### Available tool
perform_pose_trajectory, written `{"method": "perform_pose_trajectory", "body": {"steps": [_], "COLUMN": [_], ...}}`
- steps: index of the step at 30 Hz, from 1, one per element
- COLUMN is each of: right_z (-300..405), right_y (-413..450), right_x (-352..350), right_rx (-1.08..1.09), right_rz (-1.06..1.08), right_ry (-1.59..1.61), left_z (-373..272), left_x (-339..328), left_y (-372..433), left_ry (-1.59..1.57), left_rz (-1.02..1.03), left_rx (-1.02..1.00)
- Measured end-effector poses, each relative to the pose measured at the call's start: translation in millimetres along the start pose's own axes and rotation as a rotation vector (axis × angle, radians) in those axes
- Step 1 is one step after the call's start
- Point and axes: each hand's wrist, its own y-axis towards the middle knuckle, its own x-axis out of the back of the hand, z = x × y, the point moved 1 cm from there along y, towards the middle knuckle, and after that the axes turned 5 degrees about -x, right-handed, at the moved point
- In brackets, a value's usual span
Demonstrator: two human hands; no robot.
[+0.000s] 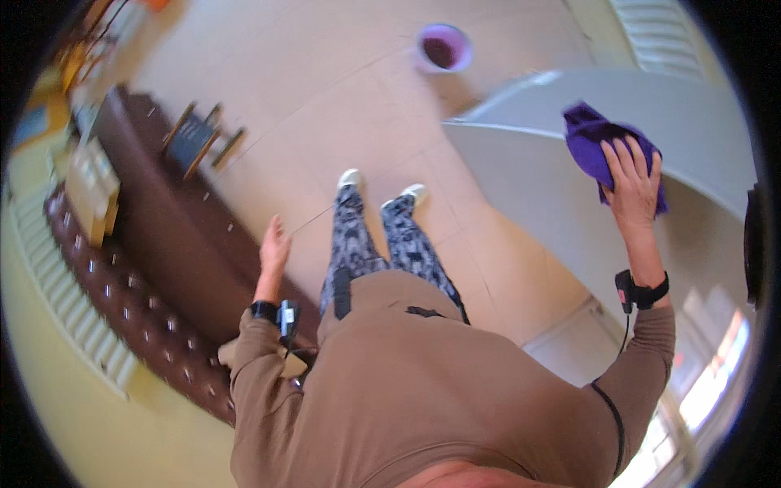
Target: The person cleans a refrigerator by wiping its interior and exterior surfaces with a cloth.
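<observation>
My right hand [631,183] is spread over a bunched purple cloth [589,149] and holds it against a pale grey, smooth panel-like surface [506,152] on my right. Part of the cloth is hidden under the palm. My left hand [276,247] hangs at my left side with nothing in it, the thumb apart from the fingers. It is nearest to a brown tufted sofa [177,244], though it does not appear to touch it. Each wrist bears a black strap with a small device.
On the tiled floor ahead stands a pink-purple bucket [450,49] with a dark inside. A small framed board on legs [192,137] stands by the sofa and bears writing. Cardboard boxes [91,189] rest on the sofa. A white ribbed radiator [659,36] is at upper right.
</observation>
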Motion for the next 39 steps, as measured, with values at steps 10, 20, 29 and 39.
{"method": "perform_pose_trajectory", "body": {"steps": [10,20,29,39], "right_z": [98,5,-76,13], "right_y": [84,1,-23,14], "right_x": [-239,-25,114,-130], "right_rx": [0.113,-0.017,-0.213,-0.010], "right_rz": [0.407,0.188,-0.192,0.125], "right_ry": [0.064,0.069,-0.265,0.068], "left_z": [92,97,-9,81], "left_x": [-16,20,39,42], "left_y": [-120,-40,88,-47], "left_ry": [-0.060,-0.048,-0.045,-0.189], "left_rz": [-0.330,-0.140,0.050,-0.061], "left_rx": [0.323,0.102,-0.318,-0.035]}}
